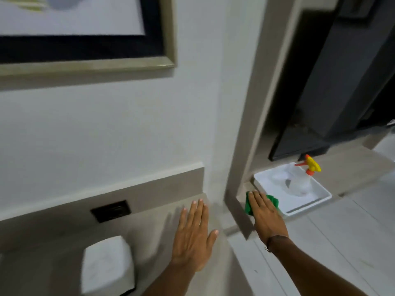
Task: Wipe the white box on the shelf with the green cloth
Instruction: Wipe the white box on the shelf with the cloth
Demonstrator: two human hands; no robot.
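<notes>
The white box, a marbled cube, stands on the beige shelf at the lower left. My left hand lies flat on the shelf to the right of the box, fingers spread, holding nothing. The green cloth sits crumpled on a lower ledge past the wall corner, beside a white tray. My right hand rests flat on top of the cloth with fingers stretched out, not curled around it. Green shows on both sides of the hand.
A white tray on the ledge holds a clear spray bottle with a yellow and orange trigger. A dark screen stands behind it. A black socket plate sits in the shelf's backsplash. A framed picture hangs above.
</notes>
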